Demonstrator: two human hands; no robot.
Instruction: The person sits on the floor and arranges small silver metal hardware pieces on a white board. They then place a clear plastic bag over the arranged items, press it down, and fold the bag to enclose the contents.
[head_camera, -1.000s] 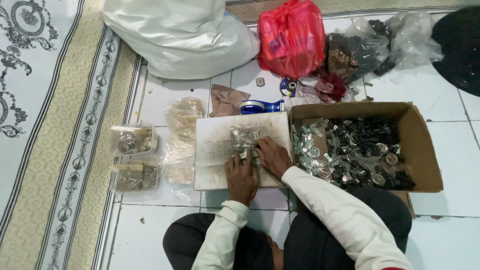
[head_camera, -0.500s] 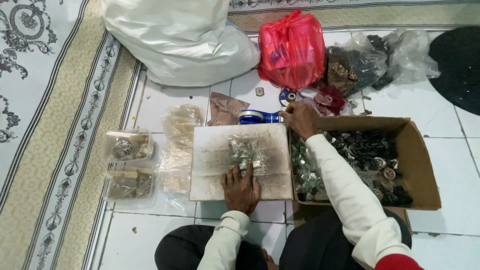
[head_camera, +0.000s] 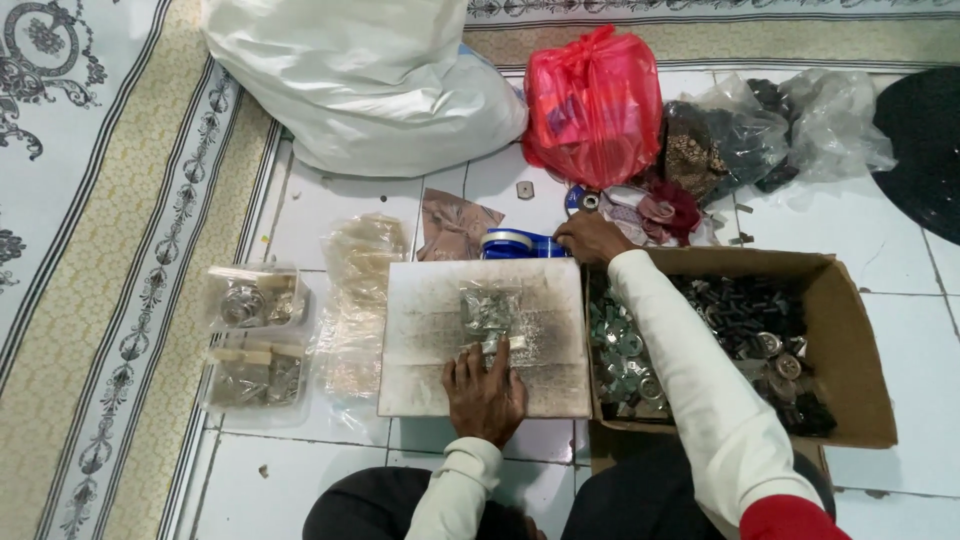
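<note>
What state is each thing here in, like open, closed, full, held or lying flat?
Brown cardboard box: open, holding many small metal parts.
Red plastic bag: tied shut, bulging.
White square board: flat on the tiles.
Small clear packet of metal parts: on board, left hand pressing it.
Blue tape dispenser: on floor, right hand touching it.

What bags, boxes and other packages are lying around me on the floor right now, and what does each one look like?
Cardboard box: right of the board, open, brown, full of small metal parts.
White sack: top centre, large, bulging.
Red plastic bag: right of the sack, knotted.
Clear bags: top right, dark contents.
Small clear packs: left, metal pieces inside.
Blue tape roll: above the board, by the right hand.
</note>
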